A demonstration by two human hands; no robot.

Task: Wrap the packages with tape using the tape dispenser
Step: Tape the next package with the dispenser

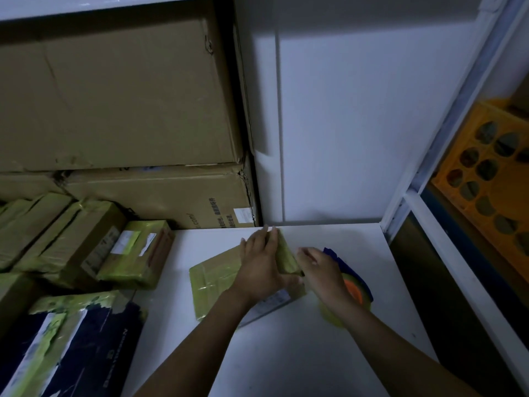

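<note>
A flat cardboard package wrapped in yellow-green tape lies on the white table. My left hand lies flat on its top, fingers straight and reaching to its far edge. My right hand grips the blue tape dispenser at the package's right edge. The dispenser carries a roll of yellow-green tape on an orange core, mostly hidden behind my hand and wrist.
Several taped packages are piled at the left, with a dark box in front of them. Large cardboard cartons stand against the white wall behind. An orange crate sits in shelving on the right.
</note>
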